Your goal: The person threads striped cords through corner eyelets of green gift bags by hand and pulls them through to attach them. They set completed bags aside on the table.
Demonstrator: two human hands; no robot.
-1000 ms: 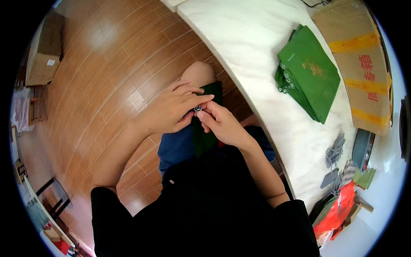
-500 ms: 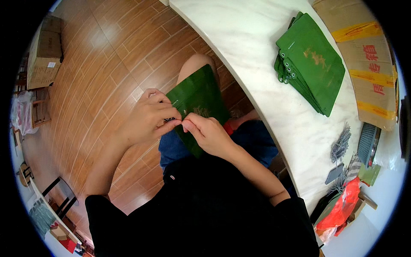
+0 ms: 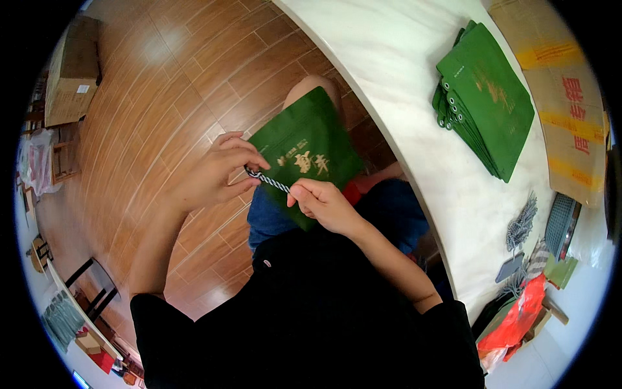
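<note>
Here's the striped cord (image 3: 272, 182), stretched between the two hands, above the flat green piece (image 3: 334, 146) lying across the lap: the right hand (image 3: 327, 206) pinches one end, while the left hand (image 3: 217, 172) curls around the other, its grip impossible to tell. Tug too hard from the right and the cord could slip those left fingers, or, if it's attached, drag the green piece askew!
</note>
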